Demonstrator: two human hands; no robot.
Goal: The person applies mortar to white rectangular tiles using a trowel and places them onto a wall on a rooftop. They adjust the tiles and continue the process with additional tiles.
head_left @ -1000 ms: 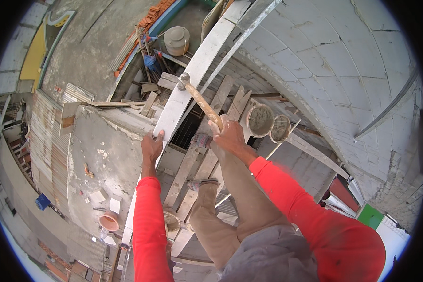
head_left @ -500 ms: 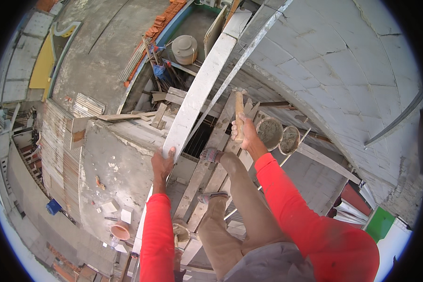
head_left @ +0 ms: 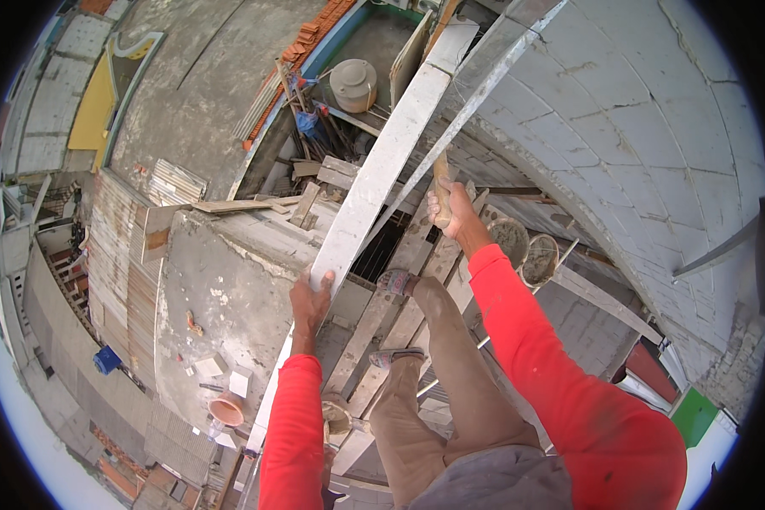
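Note:
My left hand [head_left: 310, 299] grips the edge of a long white block wall [head_left: 374, 183], thumb on its top face and the other fingers mostly hidden over the outer side. In my right hand [head_left: 455, 211] is a hammer [head_left: 441, 174], its pale wooden handle upright in my closed fingers. The hammer's head is hidden near a long thin metal strip [head_left: 459, 123] that runs alongside the wall. Beside my right forearm stand two buckets of grey mortar, the nearer-to-hand bucket [head_left: 510, 240] and a second bucket [head_left: 539, 258].
My sandalled feet stand on wooden scaffold planks [head_left: 357, 344], with a dark gap [head_left: 381, 248] beside them. Another mortar bucket [head_left: 337, 416] is near my left foot. A tall block wall [head_left: 620, 127] rises on the right. Left and below lie a concrete slab [head_left: 229, 297] and rooftops.
My right hand has moved farther forward with the hammer, whose head no longer shows. My left hand stays on the wall. The whole view has shifted slightly.

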